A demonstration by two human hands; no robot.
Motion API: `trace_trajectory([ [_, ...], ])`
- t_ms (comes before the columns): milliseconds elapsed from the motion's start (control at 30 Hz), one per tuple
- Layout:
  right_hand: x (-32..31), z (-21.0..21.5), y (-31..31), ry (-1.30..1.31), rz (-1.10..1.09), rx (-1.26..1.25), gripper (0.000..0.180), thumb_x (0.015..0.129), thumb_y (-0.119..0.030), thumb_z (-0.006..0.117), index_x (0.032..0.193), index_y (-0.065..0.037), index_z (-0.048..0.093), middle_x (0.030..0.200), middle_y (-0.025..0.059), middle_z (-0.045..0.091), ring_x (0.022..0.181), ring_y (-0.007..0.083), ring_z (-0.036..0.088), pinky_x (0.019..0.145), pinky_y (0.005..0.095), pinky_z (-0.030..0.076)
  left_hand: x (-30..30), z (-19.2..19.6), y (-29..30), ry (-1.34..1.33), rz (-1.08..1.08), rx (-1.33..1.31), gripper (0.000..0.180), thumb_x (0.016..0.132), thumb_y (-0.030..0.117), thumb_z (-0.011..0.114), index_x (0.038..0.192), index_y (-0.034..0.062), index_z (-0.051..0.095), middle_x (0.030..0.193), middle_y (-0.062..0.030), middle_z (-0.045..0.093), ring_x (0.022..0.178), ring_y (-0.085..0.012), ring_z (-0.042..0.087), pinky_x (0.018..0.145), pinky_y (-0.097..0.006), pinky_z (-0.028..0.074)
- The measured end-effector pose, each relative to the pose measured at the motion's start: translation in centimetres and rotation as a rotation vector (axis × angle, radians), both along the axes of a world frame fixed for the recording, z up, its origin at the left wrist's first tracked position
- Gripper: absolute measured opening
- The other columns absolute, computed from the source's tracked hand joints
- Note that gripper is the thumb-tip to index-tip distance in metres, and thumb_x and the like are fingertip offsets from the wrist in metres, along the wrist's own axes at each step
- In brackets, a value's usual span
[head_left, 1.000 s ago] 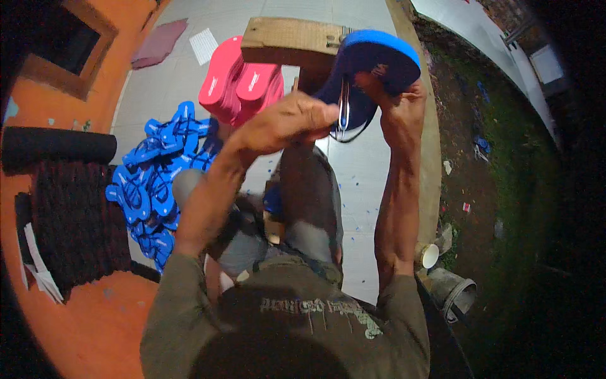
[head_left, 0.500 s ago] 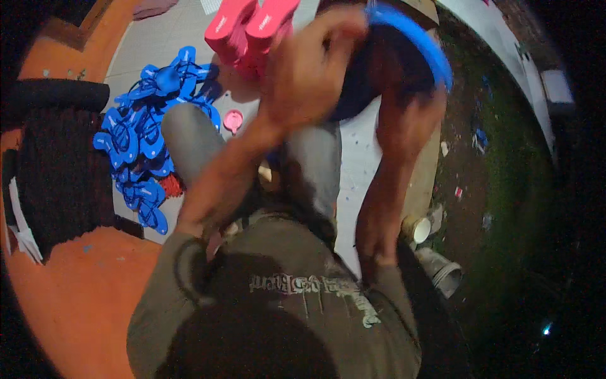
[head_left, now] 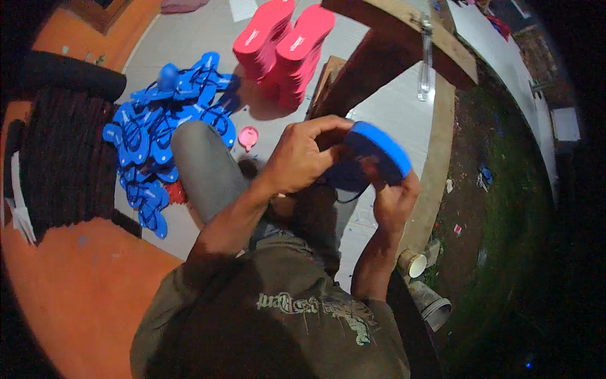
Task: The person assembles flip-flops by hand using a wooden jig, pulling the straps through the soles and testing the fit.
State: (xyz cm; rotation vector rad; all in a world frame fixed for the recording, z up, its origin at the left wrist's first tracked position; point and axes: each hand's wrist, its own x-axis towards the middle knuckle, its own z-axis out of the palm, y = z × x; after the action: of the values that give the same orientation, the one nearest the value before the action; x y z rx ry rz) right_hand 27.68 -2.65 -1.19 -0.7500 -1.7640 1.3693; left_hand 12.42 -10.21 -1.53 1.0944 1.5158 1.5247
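Note:
Both hands hold one flip-flop in front of my body, above the knees. Its side edge is bright blue, and the face turned toward me is dark. A thin dark strap loops below it. My left hand is closed at its left end, with the fingers bent over the edge. Gripping the right end is my right hand, its thumb pressed against the dark face. Part of the fingers of both hands is hidden behind the flip-flop or in shadow.
Blue flip-flops lie heaped on the left. Pink soles stand in two stacks ahead. Beyond my hands is a wooden stand with a metal tool on its beam. A small pink lid-like piece lies on the floor, and a black stack stands far left.
Both hands have come down and closer to my body with the flip-flop, still holding it. The wooden stand behind them now shows.

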Motion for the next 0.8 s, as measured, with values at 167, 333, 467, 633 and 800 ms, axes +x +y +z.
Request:
trace_trajectory([
  [167, -2.6, -3.1, 0.5, 0.635, -0.217, -0.605, 0.024, 0.088, -0.02, 0.05, 0.106, -0.004, 0.052, 0.095, 0.0058, 0.058, 0.086, 0.0164, 0.055, 0.079, 0.0305, 0.045, -4.3, -5.3, -3.8, -0.098, 0.101, 0.025, 0.041, 0.078, 0.026, 0.063, 0.108, 0.0006, 0.051, 0.096, -0.0068, 0.058, 0.089, -0.0137, 0.055, 0.081, -0.028, 0.043],
  [333, -6.5, -8.6, -0.7, 0.679, -0.047, -0.755, 0.032, 0.089, -0.03, 0.045, 0.109, -0.004, 0.049, 0.105, 0.0045, 0.055, 0.097, 0.0181, 0.052, 0.09, 0.0352, 0.038, -4.7, -8.2, -6.3, -0.93, 0.326, 0.17, 0.035, 0.083, 0.026, 0.056, 0.108, 0.0011, 0.05, 0.104, -0.0084, 0.056, 0.095, -0.0195, 0.054, 0.088, -0.035, 0.041],
  [467, -7.8, -17.5, -0.3, 0.449, 0.283, -0.583, 0.035, 0.083, -0.025, 0.054, 0.111, -0.006, 0.046, 0.109, 0.0072, 0.053, 0.099, 0.0203, 0.05, 0.092, 0.0389, 0.037, -8.7, -9.0, -8.5, -0.747, 0.546, 0.241, 0.031, 0.085, 0.02, 0.053, 0.107, -0.0022, 0.05, 0.103, -0.0115, 0.057, 0.093, -0.0231, 0.056, 0.088, -0.038, 0.041],
  [633, -9.2, -28.3, -3.8, -1.165, 0.416, 0.788, 0.048, 0.075, -0.018, 0.051, 0.122, -0.011, 0.042, 0.127, 0.0202, 0.037, 0.112, 0.0327, 0.044, 0.097, 0.0414, 0.03, -12.7, -7.5, -11.4, -0.511, 0.739, 0.205, 0.035, 0.085, 0.022, 0.053, 0.109, -0.0039, 0.048, 0.108, -0.0134, 0.054, 0.097, -0.0243, 0.054, 0.089, -0.037, 0.041],
  [800, -8.9, -28.2, -2.3, -1.003, 0.351, 0.686, 0.044, 0.075, -0.028, 0.061, 0.109, -0.004, 0.047, 0.093, 0.0208, 0.058, 0.089, 0.0332, 0.057, 0.072, 0.0404, 0.046, -14.5, -5.5, -11.0, -0.293, 0.986, 0.287, 0.037, 0.086, 0.028, 0.052, 0.108, -0.0018, 0.048, 0.105, -0.0128, 0.056, 0.092, -0.0235, 0.056, 0.084, -0.036, 0.045],
])
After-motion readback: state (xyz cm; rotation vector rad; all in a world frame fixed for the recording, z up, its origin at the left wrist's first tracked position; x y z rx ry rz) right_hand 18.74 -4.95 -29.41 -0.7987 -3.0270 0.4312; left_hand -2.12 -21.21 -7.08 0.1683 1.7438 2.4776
